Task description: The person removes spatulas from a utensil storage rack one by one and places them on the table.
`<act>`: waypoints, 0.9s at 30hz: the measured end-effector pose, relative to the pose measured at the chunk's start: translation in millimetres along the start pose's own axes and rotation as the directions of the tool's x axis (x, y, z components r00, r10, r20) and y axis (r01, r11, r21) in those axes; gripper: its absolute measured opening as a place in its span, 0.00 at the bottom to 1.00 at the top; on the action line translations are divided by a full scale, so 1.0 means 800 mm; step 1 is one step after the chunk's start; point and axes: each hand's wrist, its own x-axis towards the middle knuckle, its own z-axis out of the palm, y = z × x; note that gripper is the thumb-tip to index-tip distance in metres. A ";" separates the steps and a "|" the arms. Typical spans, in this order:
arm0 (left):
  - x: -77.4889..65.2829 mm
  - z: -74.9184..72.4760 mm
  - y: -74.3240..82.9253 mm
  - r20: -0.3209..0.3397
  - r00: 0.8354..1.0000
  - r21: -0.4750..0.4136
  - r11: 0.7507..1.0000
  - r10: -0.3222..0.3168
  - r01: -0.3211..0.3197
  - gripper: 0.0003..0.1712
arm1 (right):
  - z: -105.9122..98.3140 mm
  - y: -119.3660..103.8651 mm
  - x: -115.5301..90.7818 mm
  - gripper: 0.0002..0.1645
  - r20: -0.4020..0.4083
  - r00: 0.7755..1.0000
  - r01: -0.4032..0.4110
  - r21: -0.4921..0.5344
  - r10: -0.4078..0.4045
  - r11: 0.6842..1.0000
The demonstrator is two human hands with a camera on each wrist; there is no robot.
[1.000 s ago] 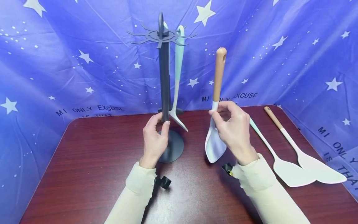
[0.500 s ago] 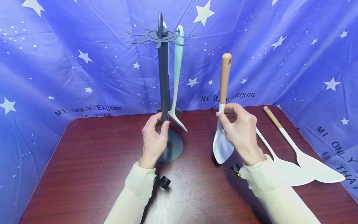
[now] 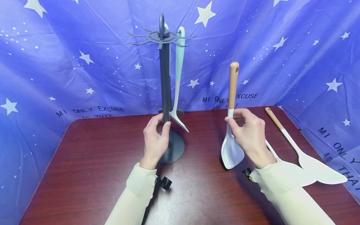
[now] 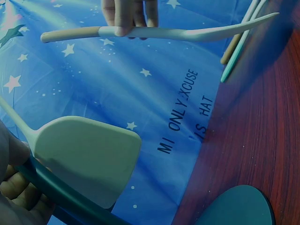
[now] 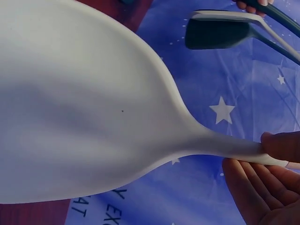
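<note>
My left hand [image 3: 156,139] grips the lower pole of a dark grey utensil stand [image 3: 165,81], thumb and fingers round it. A spatula with mint handle and white head [image 3: 180,59] hangs from its hook ring. Another spatula with a dark head [image 5: 218,33] hangs behind; the pole hides much of it in the head view. On the right, my right hand [image 3: 250,132] pinches the white neck of a wooden-handled spatula [image 3: 232,150], held upright above the table, handle up. Its white, slightly hollow head fills much of the right wrist view.
On the table's [image 3: 92,168] right side lie two more white-headed spatulas, a wooden-handled one [image 3: 317,168] and a mint-handled one [image 3: 298,173] partly behind my right sleeve. Their heads overlap. A blue star-printed cloth [image 3: 112,62] hangs round the table's back and sides.
My right hand has moved right and slightly down with the wooden-handled spatula, covering more of the mint-handled one on the table. The left hand and the stand have stayed put.
</note>
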 end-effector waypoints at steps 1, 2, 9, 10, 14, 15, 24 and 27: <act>0.000 0.000 0.000 0.000 1.000 -0.003 1.000 0.001 -0.001 0.12 | -0.001 0.002 -0.001 0.11 0.001 1.000 -0.001 -0.005 0.001 1.000; 0.000 0.000 0.000 0.000 1.000 -0.004 1.000 0.002 -0.002 0.11 | -0.002 0.003 -0.001 0.11 0.003 1.000 -0.003 -0.010 0.003 1.000; 0.000 0.001 -0.001 -0.003 1.000 -0.011 1.000 0.011 -0.011 0.11 | -0.007 0.014 -0.006 0.11 0.021 1.000 -0.019 -0.025 0.019 1.000; 0.000 0.001 -0.001 -0.002 1.000 -0.009 1.000 0.011 -0.011 0.11 | -0.008 0.016 -0.007 0.11 0.025 0.999 -0.023 -0.028 0.024 0.999; -0.001 0.001 -0.002 -0.003 1.000 -0.008 1.000 0.008 -0.008 0.12 | -0.012 0.021 -0.009 0.11 0.040 0.998 -0.039 -0.033 0.040 0.999; -0.001 0.001 -0.002 -0.002 1.000 -0.009 1.000 0.007 -0.007 0.12 | -0.014 0.022 -0.010 0.11 0.043 0.998 -0.041 -0.033 0.042 0.999; 0.000 0.000 0.000 -0.003 1.000 0.007 1.000 0.008 -0.008 0.11 | -0.023 0.028 -0.012 0.11 0.060 0.996 -0.057 -0.040 0.059 0.998; 0.000 0.000 -0.001 -0.002 1.000 0.005 1.000 0.008 -0.008 0.11 | -0.026 0.030 -0.011 0.11 0.071 0.995 -0.071 -0.043 0.074 0.997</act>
